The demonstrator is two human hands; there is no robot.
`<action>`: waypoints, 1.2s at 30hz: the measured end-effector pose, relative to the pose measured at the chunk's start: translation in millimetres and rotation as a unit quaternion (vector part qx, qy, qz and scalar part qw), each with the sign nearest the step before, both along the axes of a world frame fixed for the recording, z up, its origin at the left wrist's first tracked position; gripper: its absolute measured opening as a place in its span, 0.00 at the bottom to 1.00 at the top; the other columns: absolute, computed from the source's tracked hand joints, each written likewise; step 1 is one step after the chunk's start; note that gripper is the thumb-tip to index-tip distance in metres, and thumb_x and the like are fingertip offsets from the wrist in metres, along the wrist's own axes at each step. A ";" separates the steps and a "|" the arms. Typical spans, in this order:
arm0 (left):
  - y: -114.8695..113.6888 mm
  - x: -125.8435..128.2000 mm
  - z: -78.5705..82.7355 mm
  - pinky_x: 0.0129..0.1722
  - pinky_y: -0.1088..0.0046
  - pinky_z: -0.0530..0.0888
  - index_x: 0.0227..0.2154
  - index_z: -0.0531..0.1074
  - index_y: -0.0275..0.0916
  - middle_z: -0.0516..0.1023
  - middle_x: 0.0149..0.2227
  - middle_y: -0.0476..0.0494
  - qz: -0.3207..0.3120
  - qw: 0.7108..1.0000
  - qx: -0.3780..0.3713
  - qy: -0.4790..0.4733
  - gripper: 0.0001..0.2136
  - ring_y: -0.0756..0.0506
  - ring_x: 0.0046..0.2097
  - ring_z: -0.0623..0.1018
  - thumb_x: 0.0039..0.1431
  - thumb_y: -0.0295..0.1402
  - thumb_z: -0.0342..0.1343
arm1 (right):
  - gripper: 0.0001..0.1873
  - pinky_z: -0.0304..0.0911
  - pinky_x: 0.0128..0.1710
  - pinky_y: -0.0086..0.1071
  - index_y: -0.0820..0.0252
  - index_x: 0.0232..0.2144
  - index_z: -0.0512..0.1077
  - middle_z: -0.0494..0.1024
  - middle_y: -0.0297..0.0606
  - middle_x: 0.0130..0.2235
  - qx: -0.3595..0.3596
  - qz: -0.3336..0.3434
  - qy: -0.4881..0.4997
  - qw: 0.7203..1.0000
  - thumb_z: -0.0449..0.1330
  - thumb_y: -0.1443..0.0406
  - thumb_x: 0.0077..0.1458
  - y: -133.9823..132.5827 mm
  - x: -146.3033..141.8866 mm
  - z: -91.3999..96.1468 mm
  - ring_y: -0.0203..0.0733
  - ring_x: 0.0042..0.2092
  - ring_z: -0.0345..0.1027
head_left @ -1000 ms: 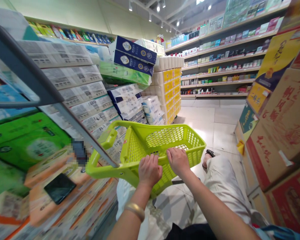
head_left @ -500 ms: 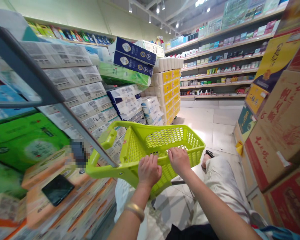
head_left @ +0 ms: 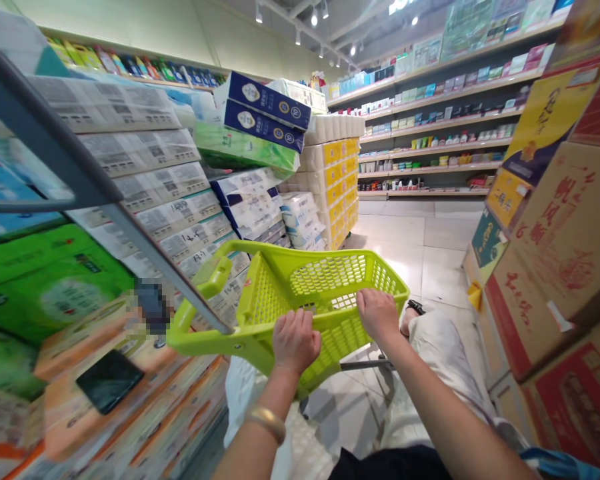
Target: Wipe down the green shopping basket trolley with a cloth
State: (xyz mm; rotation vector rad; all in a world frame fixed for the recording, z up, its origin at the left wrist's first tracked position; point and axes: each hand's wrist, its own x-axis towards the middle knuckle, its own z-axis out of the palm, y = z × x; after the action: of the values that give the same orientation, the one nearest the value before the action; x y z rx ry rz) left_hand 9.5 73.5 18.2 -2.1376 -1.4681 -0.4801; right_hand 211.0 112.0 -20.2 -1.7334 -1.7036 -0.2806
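A lime-green plastic shopping basket point(head_left: 325, 277) with a long handle at its left end is held up in front of me, resting against my lap. My left hand point(head_left: 294, 341) is curled over the near rim of the basket. My right hand point(head_left: 379, 313) grips the same rim further to the right, near the basket's corner. A gold bangle is on my left wrist. The basket looks empty inside.
Stacked tissue and paper packs point(head_left: 260, 200) rise on the left, with a dark phone point(head_left: 109, 380) lying on orange boxes. Cardboard cartons point(head_left: 565, 233) are piled on the right. The tiled aisle point(head_left: 430, 247) runs ahead to product shelves point(head_left: 430, 140). A grey metal bar point(head_left: 70, 167) crosses at left.
My right hand has slid to the right along the basket rim, away from my left hand. The left hand keeps its grip.
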 end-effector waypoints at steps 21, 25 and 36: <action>12.5 -17.4 4.9 0.40 0.62 0.61 0.29 0.70 0.41 0.73 0.29 0.44 -0.008 1.000 0.001 0.010 0.04 0.41 0.36 0.70 0.48 0.29 0.53 | 0.14 0.47 0.40 0.35 0.56 0.31 0.72 0.75 0.36 0.31 0.025 0.035 -0.002 0.999 0.49 0.62 0.64 -7.5 -25.2 0.3 0.41 0.36 0.65; 18.1 -26.3 6.5 0.41 0.62 0.62 0.31 0.71 0.41 0.74 0.30 0.44 -0.022 1.000 0.000 0.018 0.06 0.41 0.37 0.71 0.48 0.29 0.53 | 0.16 0.47 0.40 0.34 0.56 0.32 0.73 0.76 0.36 0.31 0.022 0.047 0.004 0.999 0.47 0.61 0.65 -8.1 -14.5 -2.5 0.41 0.36 0.66; 11.3 -30.3 10.7 0.51 0.59 0.63 0.47 0.70 0.37 0.75 0.46 0.35 -0.038 0.999 -0.007 -0.003 0.18 0.37 0.49 0.72 0.52 0.32 0.53 | 0.17 0.48 0.41 0.35 0.58 0.35 0.74 0.76 0.37 0.32 0.036 -0.014 0.038 0.999 0.46 0.61 0.66 -12.6 21.2 -15.3 0.42 0.36 0.66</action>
State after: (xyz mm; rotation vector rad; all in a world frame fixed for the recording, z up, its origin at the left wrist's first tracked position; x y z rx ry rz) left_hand -20.8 84.8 28.8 -2.2109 -1.4025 -0.5046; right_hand 232.2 99.5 -35.5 -1.6948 -1.5984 -0.2818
